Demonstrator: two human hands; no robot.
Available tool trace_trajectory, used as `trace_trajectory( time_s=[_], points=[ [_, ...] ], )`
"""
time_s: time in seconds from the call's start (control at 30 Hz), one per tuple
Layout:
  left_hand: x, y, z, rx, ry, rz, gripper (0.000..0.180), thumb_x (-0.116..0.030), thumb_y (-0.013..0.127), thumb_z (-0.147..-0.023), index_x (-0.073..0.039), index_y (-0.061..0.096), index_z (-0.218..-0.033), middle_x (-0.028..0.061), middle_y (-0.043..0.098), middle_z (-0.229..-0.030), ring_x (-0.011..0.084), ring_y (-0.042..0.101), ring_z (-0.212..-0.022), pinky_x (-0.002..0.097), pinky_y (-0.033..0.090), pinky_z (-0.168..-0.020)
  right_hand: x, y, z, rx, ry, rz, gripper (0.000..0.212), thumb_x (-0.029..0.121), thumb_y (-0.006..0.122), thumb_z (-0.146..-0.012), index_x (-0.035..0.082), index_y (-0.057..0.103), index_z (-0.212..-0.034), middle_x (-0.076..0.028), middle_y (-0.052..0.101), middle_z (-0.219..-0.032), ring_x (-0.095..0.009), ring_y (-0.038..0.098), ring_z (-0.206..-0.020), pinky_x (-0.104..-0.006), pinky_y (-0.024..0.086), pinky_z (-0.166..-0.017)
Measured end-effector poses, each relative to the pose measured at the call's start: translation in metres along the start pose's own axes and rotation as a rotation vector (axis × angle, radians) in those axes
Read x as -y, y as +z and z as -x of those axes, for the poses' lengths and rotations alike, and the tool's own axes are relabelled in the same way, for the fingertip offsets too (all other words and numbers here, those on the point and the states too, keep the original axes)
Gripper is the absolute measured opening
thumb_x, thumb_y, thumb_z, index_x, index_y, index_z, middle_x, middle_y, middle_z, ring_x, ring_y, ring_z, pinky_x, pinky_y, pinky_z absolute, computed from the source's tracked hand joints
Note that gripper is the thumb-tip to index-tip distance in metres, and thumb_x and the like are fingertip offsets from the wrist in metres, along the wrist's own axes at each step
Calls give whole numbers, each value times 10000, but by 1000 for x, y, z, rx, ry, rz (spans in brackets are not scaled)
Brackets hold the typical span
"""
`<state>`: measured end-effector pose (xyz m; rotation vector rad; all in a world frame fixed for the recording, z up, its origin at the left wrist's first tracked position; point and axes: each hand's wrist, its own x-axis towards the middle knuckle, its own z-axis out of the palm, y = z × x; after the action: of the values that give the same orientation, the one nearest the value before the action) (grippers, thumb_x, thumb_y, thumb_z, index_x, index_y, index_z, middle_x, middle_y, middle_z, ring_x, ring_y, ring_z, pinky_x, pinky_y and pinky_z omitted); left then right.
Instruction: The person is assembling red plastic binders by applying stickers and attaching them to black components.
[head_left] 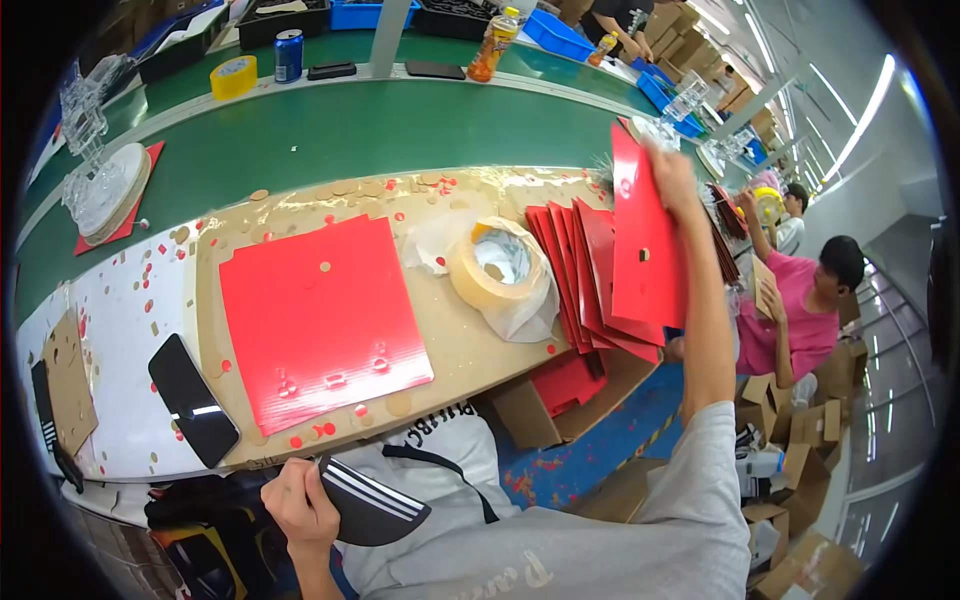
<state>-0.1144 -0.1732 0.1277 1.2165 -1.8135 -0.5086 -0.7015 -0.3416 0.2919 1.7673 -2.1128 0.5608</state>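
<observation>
My right hand (pixel 672 185) reaches out at the upper right, its fingers closed over the top of a shiny red cardboard sheet (pixel 640 250). The sheet stands upright, with a small dark spot on it. Left of it, several red cardboard sheets (pixel 570 275) lean in a row at the table's right end. My left hand (pixel 302 508) is a fist near my lap, its thumb by a black curved piece with white stripes (pixel 378 505). Whether it grips that piece I cannot tell. Another red sheet (pixel 325 320) lies flat on the cardboard-covered table.
A tape roll (pixel 495 265) rests right of the flat sheet, a black phone (pixel 193 400) left of it. Beyond runs a green conveyor (pixel 400 135) with clear plastic stands on round bases (pixel 105 195). Below the table's right end is an open carton (pixel 530 415). A co-worker (pixel 800 310) sits at right.
</observation>
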Motion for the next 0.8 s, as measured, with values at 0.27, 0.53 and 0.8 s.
trace_trajectory(
  time_s=[0.27,0.53,0.8],
  points=[
    [-9,-4,-9,22,-158,-11,177,-37,526,-992,59,580,-853,217,499,-672,382,520,-594,412,366,-571,-44,106,57,182,215,-119,618,492,451,-1036,-53,706,-892,-279,676,-849,-449,651,-831,-501,477,-796],
    [-17,2,-28,-56,-273,-80,169,-71,566,-1004,45,629,-898,223,485,-619,354,444,-507,405,337,-515,168,38,97,-31,-244,-474,194,88,630,-947,-9,658,-1112,-182,681,-1082,-346,654,-1015,-401,506,-897],
    [-22,-3,-34,-66,-312,-184,93,-35,614,-972,36,632,-914,215,625,-736,404,613,-636,409,447,-566,326,44,238,661,-680,-1097,431,123,781,-825,106,696,-1248,-141,593,-1382,-301,665,-1124,-412,551,-932]
  ],
)
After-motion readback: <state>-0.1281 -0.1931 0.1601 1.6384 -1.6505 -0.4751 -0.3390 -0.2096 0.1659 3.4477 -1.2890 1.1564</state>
